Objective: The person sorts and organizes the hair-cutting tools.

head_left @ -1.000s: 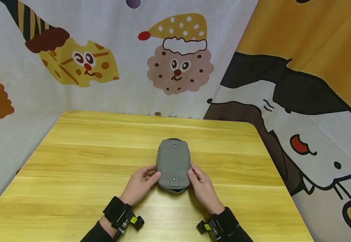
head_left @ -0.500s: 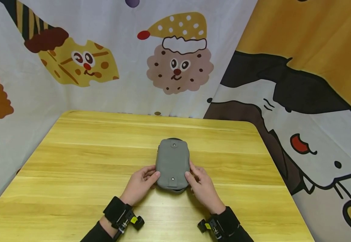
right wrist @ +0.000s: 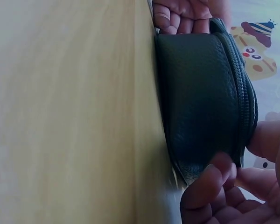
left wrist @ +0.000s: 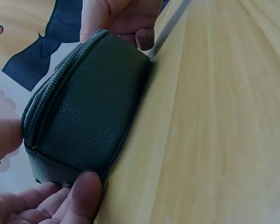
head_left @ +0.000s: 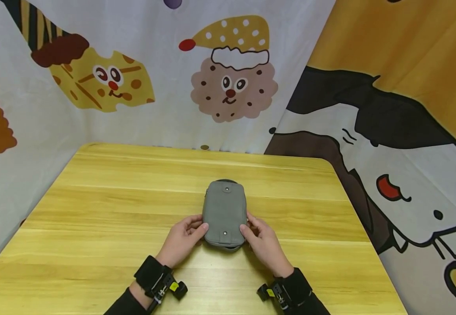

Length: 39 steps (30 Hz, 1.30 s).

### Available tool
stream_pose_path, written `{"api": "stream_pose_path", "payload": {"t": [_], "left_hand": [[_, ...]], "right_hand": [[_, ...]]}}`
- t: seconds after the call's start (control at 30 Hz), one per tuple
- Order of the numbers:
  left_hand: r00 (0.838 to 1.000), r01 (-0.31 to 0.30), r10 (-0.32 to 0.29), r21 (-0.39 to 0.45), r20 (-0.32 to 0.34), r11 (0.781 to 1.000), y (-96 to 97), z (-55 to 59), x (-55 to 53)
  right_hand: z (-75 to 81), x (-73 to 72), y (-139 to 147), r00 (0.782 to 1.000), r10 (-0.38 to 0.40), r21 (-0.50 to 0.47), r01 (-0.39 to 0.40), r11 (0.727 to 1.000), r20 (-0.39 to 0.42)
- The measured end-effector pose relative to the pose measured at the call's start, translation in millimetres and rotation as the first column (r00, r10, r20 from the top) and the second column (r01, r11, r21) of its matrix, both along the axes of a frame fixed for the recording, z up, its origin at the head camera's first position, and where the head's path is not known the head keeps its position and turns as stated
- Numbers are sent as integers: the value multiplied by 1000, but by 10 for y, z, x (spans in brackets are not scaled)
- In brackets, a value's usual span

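A small grey zippered pouch (head_left: 224,212) lies on the table with its long sides pointing away from me. Two metal snaps show on its upper face. My left hand (head_left: 182,239) holds its left side near the front corner, thumb at the top edge and fingers against the side. On the opposite side, my right hand (head_left: 265,245) holds it the same way, with the thumb on the top edge. A closed zipper (left wrist: 60,77) runs along the pouch's upper rim in the left wrist view. The underside of the pouch is hidden.
The wooden table (head_left: 133,183) has rounded far corners. Behind it and at both sides hangs a cloth (head_left: 165,127) printed with cartoon figures. Each wrist wears a black strap (head_left: 149,273) with a small camera.
The right hand has shifted slightly left, its thumb now a little further over the pouch's edge. The left hand and the pouch have hardly moved.
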<state>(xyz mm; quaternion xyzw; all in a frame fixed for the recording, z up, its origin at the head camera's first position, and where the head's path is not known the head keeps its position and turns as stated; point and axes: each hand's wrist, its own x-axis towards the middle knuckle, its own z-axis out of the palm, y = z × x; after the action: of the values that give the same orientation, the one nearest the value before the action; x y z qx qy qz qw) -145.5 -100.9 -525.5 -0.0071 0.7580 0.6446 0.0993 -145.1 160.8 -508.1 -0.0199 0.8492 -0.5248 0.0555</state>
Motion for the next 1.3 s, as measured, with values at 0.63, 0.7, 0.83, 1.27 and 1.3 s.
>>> {"api": "stream_pose_path", "payload": {"t": [0.63, 0.7, 0.83, 1.27, 1.3], "left_hand": [[997, -33, 30, 51, 69, 998, -53, 17, 5], [997, -17, 13, 55, 73, 998, -58, 24, 2], [997, 9, -14, 57, 75, 998, -62, 26, -5], [998, 29, -26, -47, 53, 998, -56, -3, -14], [998, 25, -22, -52, 54, 998, -53, -3, -16]], "right_hand": [[31, -22, 29, 990, 92, -93, -82, 992, 103], [30, -18, 29, 989, 101, -105, -90, 990, 108], [25, -12, 34, 987, 113, -118, -99, 988, 117], [28, -19, 92, 971, 191, -156, -168, 973, 145], [26, -22, 90, 970, 193, -158, -170, 973, 147]]}}
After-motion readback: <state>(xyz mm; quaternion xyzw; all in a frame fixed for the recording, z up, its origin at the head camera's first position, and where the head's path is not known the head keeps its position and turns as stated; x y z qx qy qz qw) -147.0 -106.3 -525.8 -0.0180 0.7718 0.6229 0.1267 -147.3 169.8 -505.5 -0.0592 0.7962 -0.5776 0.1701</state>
